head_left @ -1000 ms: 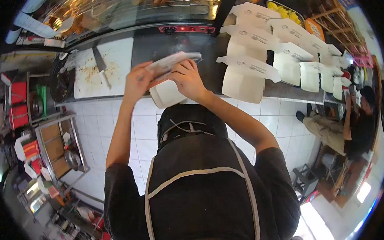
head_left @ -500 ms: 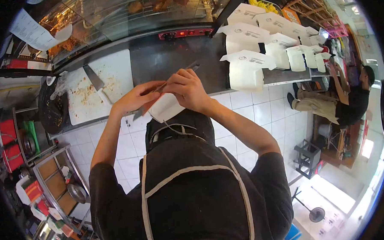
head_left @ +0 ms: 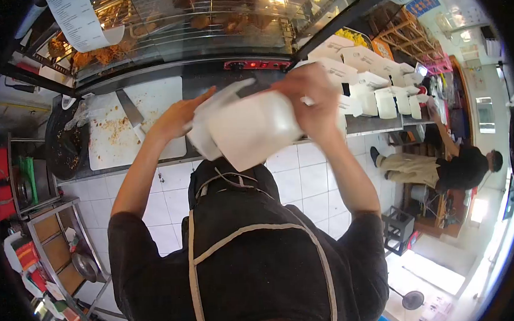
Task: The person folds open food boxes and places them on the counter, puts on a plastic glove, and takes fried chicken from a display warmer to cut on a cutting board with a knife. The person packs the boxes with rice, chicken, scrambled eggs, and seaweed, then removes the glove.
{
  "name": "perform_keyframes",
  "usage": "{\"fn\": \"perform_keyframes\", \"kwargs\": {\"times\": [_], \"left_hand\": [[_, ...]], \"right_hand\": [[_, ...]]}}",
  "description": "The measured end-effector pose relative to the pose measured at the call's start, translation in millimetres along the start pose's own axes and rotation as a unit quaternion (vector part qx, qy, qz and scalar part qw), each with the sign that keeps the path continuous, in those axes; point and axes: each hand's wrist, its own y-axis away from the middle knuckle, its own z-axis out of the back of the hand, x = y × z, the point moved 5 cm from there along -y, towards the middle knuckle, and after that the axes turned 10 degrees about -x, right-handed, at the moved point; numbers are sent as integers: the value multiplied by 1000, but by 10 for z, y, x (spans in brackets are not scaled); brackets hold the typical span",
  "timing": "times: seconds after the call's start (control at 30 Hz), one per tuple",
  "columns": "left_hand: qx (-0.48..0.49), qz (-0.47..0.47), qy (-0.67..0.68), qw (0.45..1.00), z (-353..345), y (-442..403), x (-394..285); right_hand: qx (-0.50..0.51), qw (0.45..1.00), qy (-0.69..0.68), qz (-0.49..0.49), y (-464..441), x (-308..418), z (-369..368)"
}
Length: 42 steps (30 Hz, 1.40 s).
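A white paper takeaway box (head_left: 250, 132), smeared by motion, is tilted in front of my apron between both hands. My left hand (head_left: 180, 117) grips its left edge, with the fingers stretched along a raised flap. On the other side, my right hand (head_left: 316, 100) is closed around the box's far end, its fingers blurred. The inside of the box cannot be made out. To the left, a knife (head_left: 129, 108) lies on a white cutting board (head_left: 162, 98) strewn with brown crumbs.
Several opened white boxes (head_left: 369, 101) stand on the right of the counter. A heated glass cabinet with racks of fried food (head_left: 205, 22) runs along the back. A dark round board (head_left: 67, 140) sits at far left. Another person (head_left: 435, 167) stands far right.
The box has been raised and swung from against my apron to above it, looking larger now. My right hand has moved right, away from my left. The other person's arm reaches toward the counter.
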Motion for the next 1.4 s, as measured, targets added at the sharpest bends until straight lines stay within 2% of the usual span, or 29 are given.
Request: {"fn": "perform_keyframes", "kwargs": {"times": [0.07, 0.1, 0.17, 0.3, 0.37, 0.43, 0.53, 0.6, 0.63, 0.7, 0.77, 0.83, 0.87, 0.9, 0.93, 0.97, 1.0, 1.03, 1.1, 1.2, 1.23, 1.3, 1.33, 1.4], "left_hand": [[-42, 73, -77, 994, 55, 183, 432], [-38, 67, -81, 994, 87, 292, 552], [-131, 28, -40, 990, 222, 492, 658], [-167, 51, -40, 984, 347, 773, 590], [-115, 170, -31, 978, 324, 864, 708], [-144, 141, -26, 979, 275, 898, 753], [-192, 94, -1, 977, 236, 903, 694], [-243, 42, 40, 968, 204, 870, 551], [-246, 45, 38, 967, 174, 850, 555], [-238, 29, -17, 971, 134, 822, 560], [-217, 49, -15, 975, 133, 808, 574], [-211, 13, -12, 977, 68, 756, 599], [-208, 6, -14, 978, 22, 729, 570], [-208, -6, 28, 978, -22, 718, 505], [-212, -21, 67, 975, -26, 693, 469], [-186, -17, 42, 982, -99, 652, 545], [-186, -2, 84, 979, -162, 656, 605], [-201, -48, 83, 975, -229, 644, 727], [-199, -53, 64, 976, -49, 635, 530], [-125, 28, 55, 990, 8, 674, 430], [-125, 23, 52, 991, 15, 683, 429], [-80, 8, 99, 992, -42, 715, 427], [-97, 17, 181, 979, -66, 735, 448], [-108, -8, 164, 981, -156, 681, 928]], "right_hand": [[-14, 998, 39, -39, -167, -302, 176], [-15, 997, 17, -76, -209, -510, 182], [-22, 994, -3, -111, -179, -957, 58], [35, 997, -2, -76, 92, -1668, -417], [101, 988, 49, -102, 334, -2014, -669], [110, 988, 50, -98, 490, -2258, -740], [128, 980, 128, -86, 668, -2526, -743], [121, 977, 154, -79, 697, -2521, -694], [113, 973, 184, -76, 723, -2480, -691], [105, 970, 210, -68, 690, -2225, -681], [-7, 987, 158, -32, 627, -1885, -663], [-28, 993, 74, -83, 842, -1548, -919], [9, 997, 6, -72, 992, -1319, -1128], [48, 987, -58, -139, 999, -831, -1249], [92, 990, -92, -63, 1037, -502, -1393], [137, 987, -78, -38, 1211, -321, -1634], [154, 983, -76, -63, 1298, -127, -1785], [171, 979, -74, -88, 1366, 9, -1895], [128, 985, -66, -92, 1451, 31, -2000], [93, 990, 10, -101, 1451, 49, -1928], [88, 991, 13, -100, 1465, -3, -1938], [59, 996, 40, -62, 1541, -135, -1976], [57, 995, 42, -63, 1550, -192, -1987], [64, 992, -60, -91, 1519, -289, -2033]]}}
